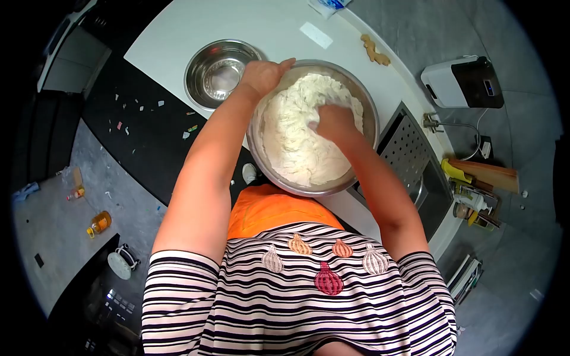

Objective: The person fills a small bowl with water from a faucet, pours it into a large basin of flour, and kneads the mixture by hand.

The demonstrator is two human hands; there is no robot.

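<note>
A large metal bowl [371, 113] holds a mass of pale, floury dough [297, 133] at the counter's front edge. My left hand [264, 76] grips the bowl's upper left rim, with the fingers pointing along it. Inside the bowl, on the right side of the dough, my right hand [333, 121] presses in. Its fingers are partly sunk in the dough and blurred, so their shape is hidden. A smaller metal bowl [196, 74], with nothing seen in it, stands to the left of my left hand.
Right of the large bowl lies a sink with a perforated tray [407, 148] and a faucet [432, 123]. Ginger [374, 50] lies near the counter's back edge, beside a white and black appliance [463, 82]. A bottle [100, 223] lies on the floor at left.
</note>
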